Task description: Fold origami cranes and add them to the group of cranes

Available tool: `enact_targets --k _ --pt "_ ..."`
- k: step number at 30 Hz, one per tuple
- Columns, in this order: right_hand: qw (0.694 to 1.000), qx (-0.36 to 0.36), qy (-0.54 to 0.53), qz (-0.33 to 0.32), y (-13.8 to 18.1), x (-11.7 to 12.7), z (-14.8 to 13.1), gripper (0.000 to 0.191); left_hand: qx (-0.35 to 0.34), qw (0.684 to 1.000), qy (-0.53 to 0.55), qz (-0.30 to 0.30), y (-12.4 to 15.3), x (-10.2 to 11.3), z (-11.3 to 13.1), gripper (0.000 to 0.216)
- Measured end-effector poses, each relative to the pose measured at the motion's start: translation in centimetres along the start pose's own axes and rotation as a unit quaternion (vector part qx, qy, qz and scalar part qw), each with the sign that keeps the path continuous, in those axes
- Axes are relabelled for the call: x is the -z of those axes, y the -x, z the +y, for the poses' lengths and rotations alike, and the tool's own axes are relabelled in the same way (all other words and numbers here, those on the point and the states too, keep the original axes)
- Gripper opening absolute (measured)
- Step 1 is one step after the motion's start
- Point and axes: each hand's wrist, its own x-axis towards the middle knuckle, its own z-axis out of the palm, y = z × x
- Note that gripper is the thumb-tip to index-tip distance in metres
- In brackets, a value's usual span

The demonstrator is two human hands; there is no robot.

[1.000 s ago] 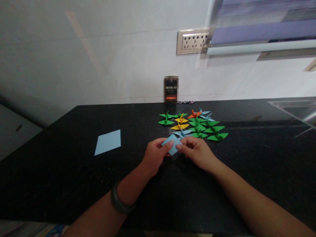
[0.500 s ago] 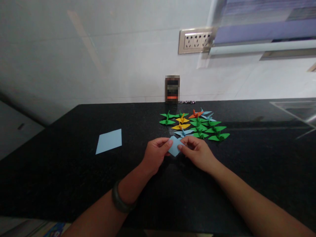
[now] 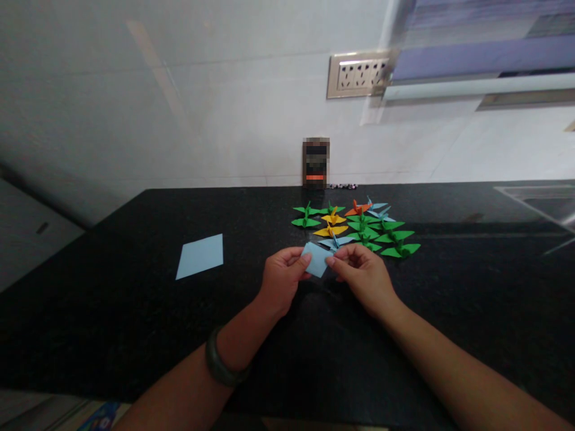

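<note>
between frames, the small light-blue folded paper square has been lifted slightly and turned, lying flatter between the left hand and right hand, whose fingertips have closed nearer together.

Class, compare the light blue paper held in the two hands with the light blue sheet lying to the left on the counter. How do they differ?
The held paper is folded and looks smaller, pinched between left hand and right hand. The loose sheet looks larger, lies flat on the black counter, and nothing touches it. Both are light blue.
</note>
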Motion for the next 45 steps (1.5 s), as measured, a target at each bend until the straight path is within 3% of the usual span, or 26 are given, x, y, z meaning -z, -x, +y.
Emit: enact_targets --k 10,17,23,29,38,45 --pt "1.000 0.004 0.022 -0.022 0.1 0.0 0.3 0.026 0.004 1.000 -0.009 -0.010 0.0 0.0 -0.1 0.023" --pt "0.997 0.054 0.057 -0.022 0.3 0.0 0.5 0.020 0.012 0.998 -0.010 -0.061 0.3 -0.1 0.0 0.028" --pt "0.986 0.119 0.118 -0.017 0.3 0.2 0.5 0.014 0.008 0.998 -0.052 -0.038 0.3 -0.2 0.3 0.025" --pt "0.974 0.179 0.141 0.000 0.5 0.3 0.5 0.011 0.004 0.996 -0.054 -0.067 0.2 0.0 0.0 0.021" --pt "0.917 0.335 0.195 -0.091 -0.3 0.9 0.9 0.020 0.051 0.995 -0.006 -0.086 0.0 0.2 0.3 0.020" --pt "0.877 0.374 0.246 -0.173 -1.1 1.9 0.8 0.023 0.077 0.993 0.016 -0.091 -0.3 0.4 0.3 0.019"
